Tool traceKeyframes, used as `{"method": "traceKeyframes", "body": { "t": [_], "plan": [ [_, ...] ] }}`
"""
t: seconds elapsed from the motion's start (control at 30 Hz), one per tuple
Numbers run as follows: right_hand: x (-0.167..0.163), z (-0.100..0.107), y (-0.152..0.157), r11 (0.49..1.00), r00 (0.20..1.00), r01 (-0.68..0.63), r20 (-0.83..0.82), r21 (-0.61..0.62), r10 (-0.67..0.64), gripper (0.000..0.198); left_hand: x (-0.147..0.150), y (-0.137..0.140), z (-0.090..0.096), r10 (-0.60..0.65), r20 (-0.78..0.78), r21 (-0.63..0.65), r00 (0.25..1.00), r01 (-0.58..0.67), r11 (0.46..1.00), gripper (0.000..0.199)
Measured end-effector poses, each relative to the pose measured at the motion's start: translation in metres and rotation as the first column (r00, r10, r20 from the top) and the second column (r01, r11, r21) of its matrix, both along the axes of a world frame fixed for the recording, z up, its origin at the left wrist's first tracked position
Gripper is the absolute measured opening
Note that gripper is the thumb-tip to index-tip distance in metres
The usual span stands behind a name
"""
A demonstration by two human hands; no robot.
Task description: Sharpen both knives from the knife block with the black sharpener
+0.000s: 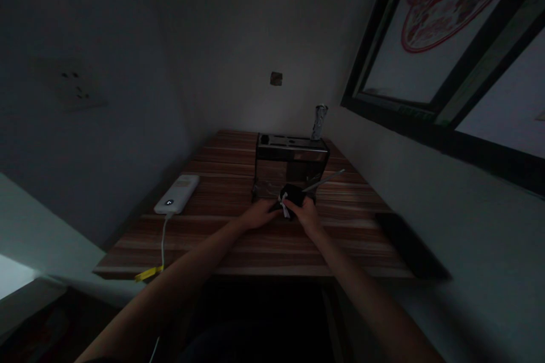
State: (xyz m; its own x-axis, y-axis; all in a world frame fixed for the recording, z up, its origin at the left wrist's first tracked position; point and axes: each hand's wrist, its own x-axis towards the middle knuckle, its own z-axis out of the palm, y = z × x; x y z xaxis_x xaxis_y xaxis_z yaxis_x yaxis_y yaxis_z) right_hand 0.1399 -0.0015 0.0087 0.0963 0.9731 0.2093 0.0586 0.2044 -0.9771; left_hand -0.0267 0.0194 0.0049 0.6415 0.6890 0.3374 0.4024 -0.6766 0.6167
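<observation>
My left hand (259,213) and my right hand (308,215) meet at the middle of the wooden table, both closed on a small black object (293,193). In the dim light I cannot make out its kind. A white strip (285,211) hangs at its front, by my right thumb. From behind the black object a thin grey stick (326,179) slants up to the right; whether the two are joined I cannot tell. Just beyond my hands stands a dark box with a see-through front (272,171). My hands hide part of its lower edge.
A crumpled silvery roll-shaped thing (319,122) stands upright on the box's right end. To the left lies a white power bank (179,194) with a white cable (163,241) carrying a yellow tag (148,274). Walls border the striped wooden table (221,153); a framed window is at right.
</observation>
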Motion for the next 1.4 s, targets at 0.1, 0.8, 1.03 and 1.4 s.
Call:
{"method": "traceKeyframes", "body": {
  "t": [0.1, 0.8, 1.03, 1.4],
  "plan": [
    [0.001, 0.004, -0.001, 1.000, 1.000, 0.016, 0.002, 0.008, -0.016, 0.035, 0.000, -0.001, 0.002, -0.014, 0.010, 0.003, 1.000, 0.014, 1.000, 0.034],
    [0.029, 0.023, 0.008, 0.962, 0.912, 0.256, -0.355, 0.095, -0.207, 0.030, 0.009, -0.009, 0.012, 0.004, -0.011, -0.058, 1.000, -0.005, 0.998, 0.031],
    [0.044, 0.033, 0.009, 0.863, 0.771, 0.489, -0.525, 0.126, -0.360, 0.030, 0.007, -0.010, 0.014, -0.019, -0.027, -0.028, 0.999, 0.018, 0.999, 0.030],
    [0.074, 0.033, 0.015, 0.714, 0.610, 0.690, -0.624, 0.116, -0.488, 0.035, 0.004, -0.010, 0.015, -0.052, -0.092, -0.006, 0.994, 0.052, 0.999, 0.028]
  ]
}}
